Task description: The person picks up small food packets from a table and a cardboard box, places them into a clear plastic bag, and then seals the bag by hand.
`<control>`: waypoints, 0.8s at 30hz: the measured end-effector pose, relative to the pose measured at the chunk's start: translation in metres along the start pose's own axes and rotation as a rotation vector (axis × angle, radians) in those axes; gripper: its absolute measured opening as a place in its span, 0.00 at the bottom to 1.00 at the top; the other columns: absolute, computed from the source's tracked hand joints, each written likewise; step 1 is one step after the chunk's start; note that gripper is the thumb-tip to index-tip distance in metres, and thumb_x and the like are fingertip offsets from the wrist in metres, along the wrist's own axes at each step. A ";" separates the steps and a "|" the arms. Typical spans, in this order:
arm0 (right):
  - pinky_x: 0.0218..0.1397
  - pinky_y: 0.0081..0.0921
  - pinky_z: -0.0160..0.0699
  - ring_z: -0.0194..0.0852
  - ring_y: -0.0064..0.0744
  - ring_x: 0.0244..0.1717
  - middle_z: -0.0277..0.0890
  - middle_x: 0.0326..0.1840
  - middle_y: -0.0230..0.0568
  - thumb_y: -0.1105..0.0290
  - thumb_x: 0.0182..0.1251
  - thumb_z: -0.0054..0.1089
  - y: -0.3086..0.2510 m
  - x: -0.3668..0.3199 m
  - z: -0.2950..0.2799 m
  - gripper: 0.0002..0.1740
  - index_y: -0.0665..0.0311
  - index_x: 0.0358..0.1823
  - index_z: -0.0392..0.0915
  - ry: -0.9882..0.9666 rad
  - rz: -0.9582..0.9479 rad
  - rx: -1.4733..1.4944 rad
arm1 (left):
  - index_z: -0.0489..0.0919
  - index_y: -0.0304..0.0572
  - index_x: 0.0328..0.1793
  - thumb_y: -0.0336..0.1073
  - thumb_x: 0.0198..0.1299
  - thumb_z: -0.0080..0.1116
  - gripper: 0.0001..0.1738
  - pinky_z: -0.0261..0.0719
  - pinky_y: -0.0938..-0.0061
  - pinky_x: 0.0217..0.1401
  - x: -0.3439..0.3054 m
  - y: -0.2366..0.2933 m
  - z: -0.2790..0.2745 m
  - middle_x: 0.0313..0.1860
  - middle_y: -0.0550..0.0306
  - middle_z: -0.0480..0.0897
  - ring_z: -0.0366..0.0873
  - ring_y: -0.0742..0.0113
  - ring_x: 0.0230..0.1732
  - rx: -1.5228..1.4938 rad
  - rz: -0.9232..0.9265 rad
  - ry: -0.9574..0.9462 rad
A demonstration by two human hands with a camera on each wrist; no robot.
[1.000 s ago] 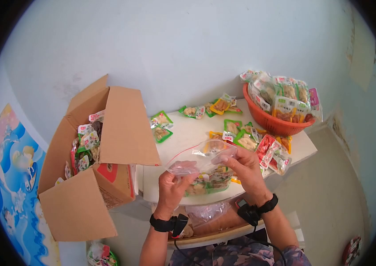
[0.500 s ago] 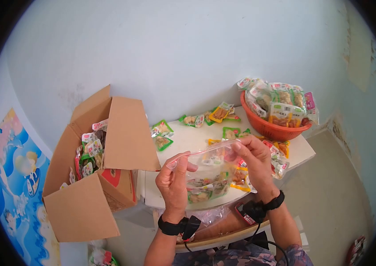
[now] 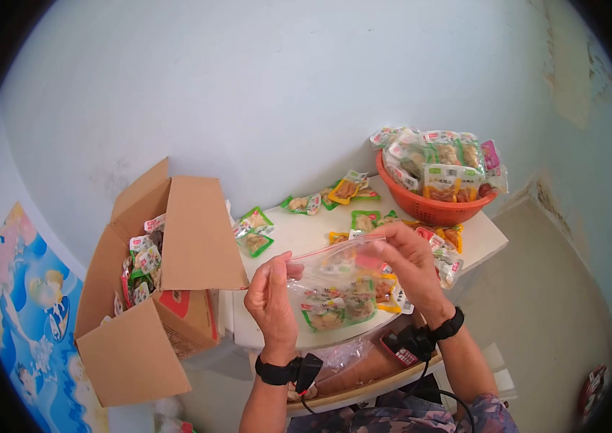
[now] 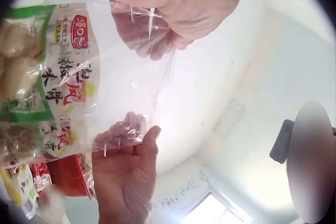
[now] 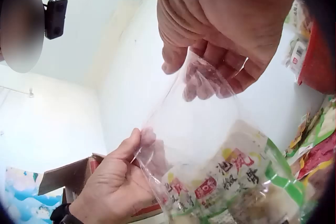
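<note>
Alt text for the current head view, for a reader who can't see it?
A person's left hand and right hand pinch the top of a clear bag holding green-edged packets over a white table. Loose packets lie on the table, with an open cardboard box of packets at left and a heaped orange-red basket at right.

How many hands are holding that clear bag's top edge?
2: the left hand at one side of the clear bag, the right hand at the other.
</note>
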State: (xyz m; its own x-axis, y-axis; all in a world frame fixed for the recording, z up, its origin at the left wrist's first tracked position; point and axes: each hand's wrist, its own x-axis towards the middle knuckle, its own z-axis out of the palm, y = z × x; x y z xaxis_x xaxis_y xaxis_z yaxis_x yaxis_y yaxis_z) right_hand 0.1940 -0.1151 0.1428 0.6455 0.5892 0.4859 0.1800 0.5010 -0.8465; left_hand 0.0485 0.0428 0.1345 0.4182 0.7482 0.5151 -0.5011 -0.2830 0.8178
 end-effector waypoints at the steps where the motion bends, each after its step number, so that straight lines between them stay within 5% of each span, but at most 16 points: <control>1: 0.51 0.22 0.81 0.82 0.20 0.43 0.86 0.44 0.33 0.69 0.80 0.60 0.000 -0.001 0.000 0.11 0.69 0.53 0.84 -0.040 0.044 -0.025 | 0.86 0.30 0.53 0.39 0.79 0.56 0.16 0.79 0.74 0.50 -0.001 -0.002 0.000 0.38 0.56 0.88 0.82 0.73 0.41 -0.006 -0.003 -0.005; 7: 0.52 0.22 0.80 0.84 0.21 0.49 0.88 0.44 0.35 0.69 0.81 0.59 -0.007 -0.002 0.001 0.11 0.69 0.52 0.86 -0.019 0.014 -0.066 | 0.86 0.31 0.53 0.42 0.80 0.55 0.19 0.79 0.73 0.53 -0.001 -0.002 0.003 0.39 0.55 0.88 0.82 0.71 0.42 -0.032 0.009 0.013; 16: 0.47 0.20 0.78 0.78 0.18 0.38 0.87 0.43 0.33 0.68 0.76 0.67 -0.001 0.008 0.015 0.09 0.67 0.48 0.87 0.002 0.027 0.057 | 0.86 0.31 0.52 0.42 0.80 0.53 0.19 0.79 0.72 0.54 -0.002 0.003 0.003 0.41 0.54 0.88 0.84 0.70 0.44 0.012 0.021 -0.059; 24: 0.44 0.18 0.78 0.81 0.17 0.39 0.85 0.37 0.31 0.70 0.75 0.67 -0.002 0.012 -0.001 0.07 0.67 0.43 0.86 -0.025 -0.012 -0.192 | 0.84 0.31 0.53 0.40 0.80 0.53 0.17 0.79 0.69 0.60 -0.002 -0.002 -0.003 0.46 0.54 0.87 0.83 0.70 0.48 -0.055 -0.020 -0.037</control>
State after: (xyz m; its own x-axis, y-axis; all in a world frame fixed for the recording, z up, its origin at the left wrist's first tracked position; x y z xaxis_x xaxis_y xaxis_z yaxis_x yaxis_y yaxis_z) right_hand 0.2016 -0.1095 0.1498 0.6241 0.6012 0.4991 0.3273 0.3788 -0.8656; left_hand 0.0463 0.0438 0.1315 0.4560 0.7302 0.5088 -0.5329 -0.2339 0.8132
